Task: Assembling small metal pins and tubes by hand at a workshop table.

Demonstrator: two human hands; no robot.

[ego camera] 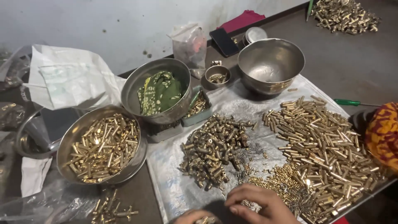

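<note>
My right hand [259,204] rests at the bottom edge on the plastic sheet [174,186], fingers curled over small brass pieces and thin dark springs [248,153]. My left hand [195,217] barely shows at the bottom edge and seems to hold a few brass pieces. Just beyond them lies a heap of dull brass fittings [213,149]. A larger pile of long shiny brass tubes [327,149] spreads to the right.
A steel bowl [70,137] of brass tubes sits at left, a bowl [137,83] with a green cloth behind it, an empty steel bowl [271,62] at back right. A green-handled screwdriver [352,102], plastic bags, a dark phone and another brass heap [344,14] lie around.
</note>
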